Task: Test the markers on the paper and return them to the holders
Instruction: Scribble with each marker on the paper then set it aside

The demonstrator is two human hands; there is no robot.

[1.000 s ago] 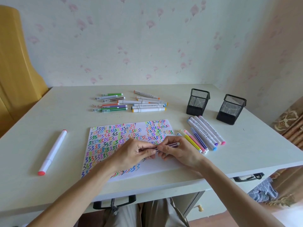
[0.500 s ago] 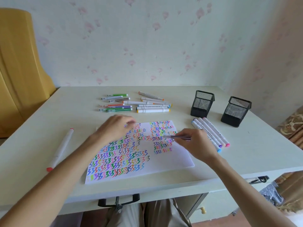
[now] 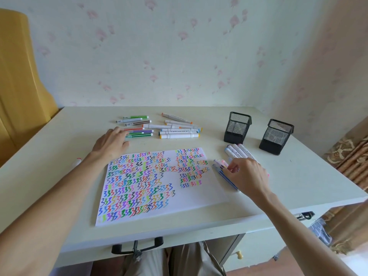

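Observation:
A white paper (image 3: 201,198) covered in coloured zigzag marks lies mid-table. My right hand (image 3: 247,176) sits just right of it, fingertips pinching a thin marker (image 3: 224,172) in a small row of thin markers there. Several thick white markers (image 3: 239,151) lie just behind that hand. My left hand (image 3: 111,144) reaches to the back left, fingers stretched onto the end of a green thin marker (image 3: 139,135) in a group of thin markers (image 3: 137,122). A pile of thick white markers (image 3: 179,133) lies beside that group. Two black mesh holders (image 3: 238,127) (image 3: 275,136) stand at the back right.
A large white marker (image 3: 76,162) pokes out from under my left forearm. A yellow chair back (image 3: 20,76) stands at the left. The wall runs behind the table (image 3: 298,182), whose right edge drops off. A black drawer handle (image 3: 137,246) hangs below the front edge.
My right hand carried the thin marker off the paper to the row on the right. My left hand left the paper and reached back to the thin markers.

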